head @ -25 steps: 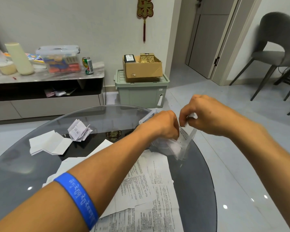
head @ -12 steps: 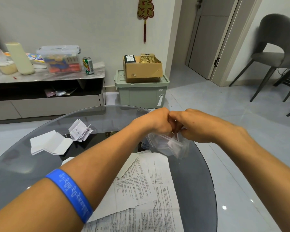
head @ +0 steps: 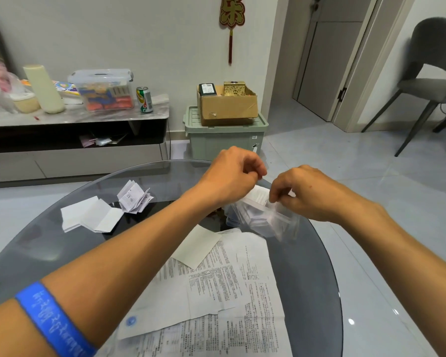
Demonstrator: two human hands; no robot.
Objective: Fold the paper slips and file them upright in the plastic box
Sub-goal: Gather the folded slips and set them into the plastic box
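Hands parted – left hand (head: 232,176) curled, grip unclear, right hand (head: 304,191) pinching blurred plastic box (head: 263,217).

A can (head: 144,99) stands beside a clear lidded tub (head: 104,89) on the sideboard (head: 93,116). A cardboard carton (head: 228,106) sits on a green crate (head: 225,137). A grey chair (head: 430,81) stands right of the door (head: 327,55).

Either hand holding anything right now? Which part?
The right hand pinches the top edge of a white paper slip standing in the clear plastic box. The left hand is curled above it; whether its grip holds anything cannot be told.
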